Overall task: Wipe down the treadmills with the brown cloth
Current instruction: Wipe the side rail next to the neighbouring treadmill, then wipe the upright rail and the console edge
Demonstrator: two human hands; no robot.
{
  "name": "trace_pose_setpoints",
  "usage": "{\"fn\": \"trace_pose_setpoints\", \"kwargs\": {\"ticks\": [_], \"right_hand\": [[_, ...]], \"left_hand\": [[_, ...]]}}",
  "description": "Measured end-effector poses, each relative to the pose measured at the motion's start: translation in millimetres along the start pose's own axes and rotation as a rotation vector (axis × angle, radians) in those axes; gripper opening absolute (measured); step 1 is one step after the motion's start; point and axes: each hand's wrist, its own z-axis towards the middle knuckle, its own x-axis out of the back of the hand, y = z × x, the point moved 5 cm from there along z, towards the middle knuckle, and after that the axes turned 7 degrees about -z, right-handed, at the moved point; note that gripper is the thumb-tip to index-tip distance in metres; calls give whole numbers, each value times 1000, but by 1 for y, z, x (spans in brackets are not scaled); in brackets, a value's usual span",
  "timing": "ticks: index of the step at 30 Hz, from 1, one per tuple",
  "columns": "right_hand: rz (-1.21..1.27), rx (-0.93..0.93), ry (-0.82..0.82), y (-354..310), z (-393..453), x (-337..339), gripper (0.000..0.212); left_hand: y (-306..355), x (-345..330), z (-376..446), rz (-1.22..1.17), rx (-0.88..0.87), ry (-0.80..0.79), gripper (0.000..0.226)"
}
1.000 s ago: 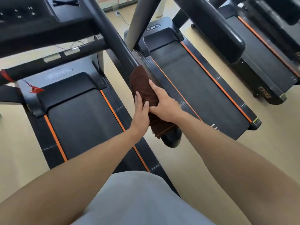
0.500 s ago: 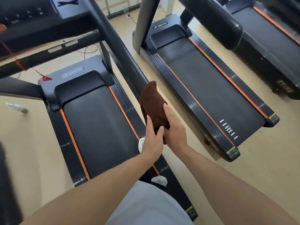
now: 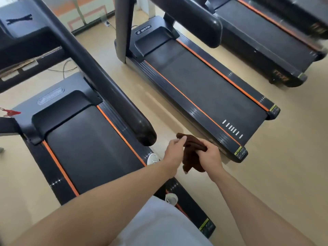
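The brown cloth (image 3: 192, 153), a soft, nappy terry bunched into loose folds, hangs in the air between both hands above the pale floor (image 3: 276, 167), clear of the machines. The left hand (image 3: 174, 150) pinches its upper corner with curled fingertips; the right hand (image 3: 211, 157) is closed round its middle, the tail drooping below. The near treadmill (image 3: 85, 150) has a matte black belt edged with thin orange stripes, ribbed side rails and a glossy rounded handrail (image 3: 113, 96). A second treadmill (image 3: 204, 86) lies parallel just beyond, a third (image 3: 266, 39) behind it, on smooth beige flooring.
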Motion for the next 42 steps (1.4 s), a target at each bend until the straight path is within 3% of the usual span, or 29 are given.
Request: {"fn": "trace_pose_setpoints", "kwargs": {"ticks": [2,5,8,11,12,14,16,22,26,28,30,34,38,42], "right_hand": [[65,-33,3,0,5,11,52],[244,-45,-47,-8,19,20,54],[482,-81,-167,-30,36,22,53],[696,-154,-319,-51,60,22,36],[740,-204,-328,-52,71,23,41],[728,-262,-303,-53,96,25,48],[619,-264,-284,-57,119,25,34],[345,-272,-482,-89,166,22,42],[263,-245,-243,-105,195,25,40],[244,-198,-113,-113,212,32,25],[160,-130,24,-123,229,43,14],[-124,126,299,-168,269,74,18],[-39,307,300,-225,323,108,21],[-118,463,231,-278,397,161,30]], "left_hand": [[13,-2,9,47,-13,41,49],[35,-16,20,58,11,-22,52],[59,-33,30,-10,41,-93,51],[79,-41,55,55,34,-54,53],[88,-42,62,55,-10,-16,49],[108,-45,75,49,-119,36,36],[129,-50,88,53,-220,28,25],[207,-68,98,136,-548,-87,19],[237,-57,115,115,-553,2,9],[249,-47,125,103,-537,84,6],[261,-39,136,179,-540,186,21],[292,-32,156,331,-570,305,39],[352,-58,171,376,-718,349,44],[426,-99,186,316,-843,473,49]]}}
